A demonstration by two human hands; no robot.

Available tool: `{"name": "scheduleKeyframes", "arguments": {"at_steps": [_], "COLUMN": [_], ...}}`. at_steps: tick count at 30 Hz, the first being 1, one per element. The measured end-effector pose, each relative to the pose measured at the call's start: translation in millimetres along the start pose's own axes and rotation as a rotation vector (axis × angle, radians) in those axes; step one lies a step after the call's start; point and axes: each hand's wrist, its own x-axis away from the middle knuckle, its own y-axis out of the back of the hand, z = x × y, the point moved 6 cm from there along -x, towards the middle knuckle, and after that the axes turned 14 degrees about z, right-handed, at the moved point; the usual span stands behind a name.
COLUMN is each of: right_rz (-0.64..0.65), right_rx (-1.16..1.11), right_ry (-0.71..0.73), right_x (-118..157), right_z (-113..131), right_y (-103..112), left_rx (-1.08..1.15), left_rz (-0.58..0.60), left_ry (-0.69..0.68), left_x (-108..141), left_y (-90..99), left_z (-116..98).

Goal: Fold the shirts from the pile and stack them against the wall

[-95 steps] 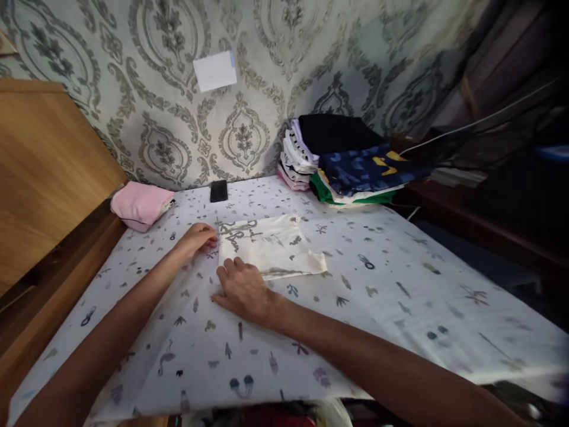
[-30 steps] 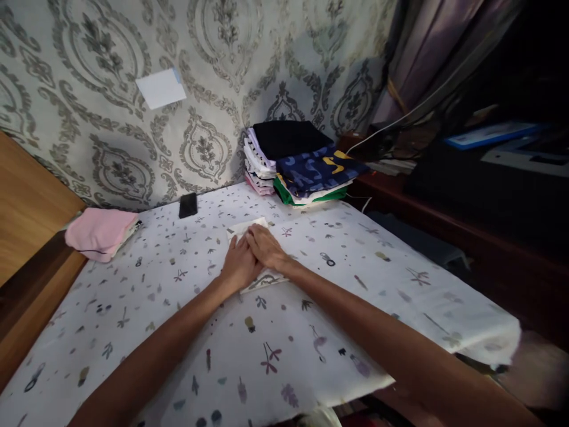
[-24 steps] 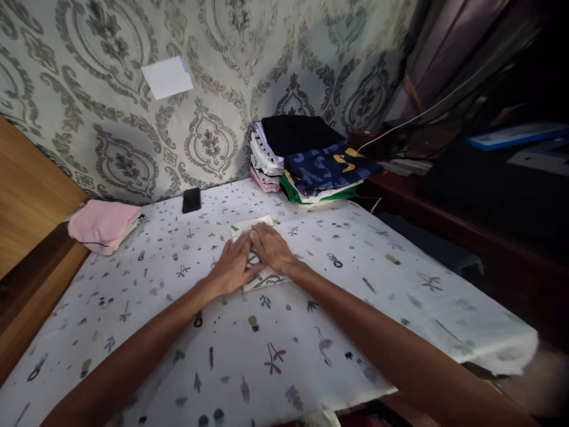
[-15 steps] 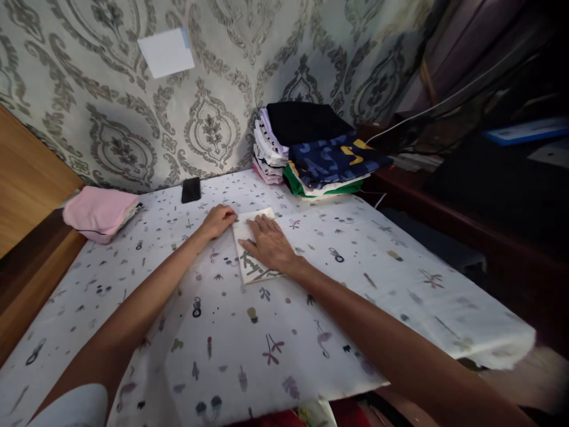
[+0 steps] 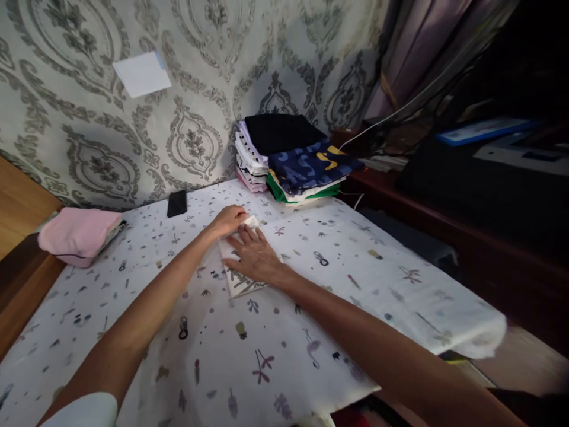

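Note:
A small folded white garment (image 5: 242,287) with a dark grey print lies in the middle of the bed-like surface. My right hand (image 5: 254,255) presses flat on it, fingers spread, covering much of its top. At the garment's far edge, my left hand (image 5: 230,220) has its fingers closed on the white fabric, which is lifted and bent there. The left fingertips are partly hidden. Both forearms reach in from the near side.
Stacked folded clothes (image 5: 288,133) stand against the wall at the back. A black phone (image 5: 176,203) lies left of them, and a folded pink cloth (image 5: 80,231) sits at the far left. The patterned sheet (image 5: 213,356) ends at a right-hand edge beside dark furniture (image 5: 480,267).
My left hand has moved right along the garment's far edge and now grips the fabric there. My right hand stays flat on the garment. The camera view has shifted to the right.

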Motion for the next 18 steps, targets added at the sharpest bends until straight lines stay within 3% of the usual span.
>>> {"name": "scheduleKeyframes", "arguments": {"at_steps": [4, 9, 15, 18], "right_rz": [0.01, 0.002, 0.027, 0.0], "right_rx": [-0.027, -0.017, -0.036, -0.091], "right_ry": [0.005, 0.035, 0.053, 0.082], "right_x": [0.1, -1.8, -3.4, -5.9], "right_z": [-0.4, -0.6, 1.4, -2.0], "right_y": [0.7, -2.2, -5.6, -3.9], "left_rx": [0.031, 0.022, -0.025, -0.042], "left_rz": [0.07, 0.009, -0.03, -0.083], "left_ry": [0.05, 0.173, 0.183, 0.153], "left_x": [-20.7, -30.6, -29.4, -11.4], "left_y": [-14.7, -19.9, -20.6, -17.6], "left_z": [-11.5, -0.4, -1.7, -1.6]}}
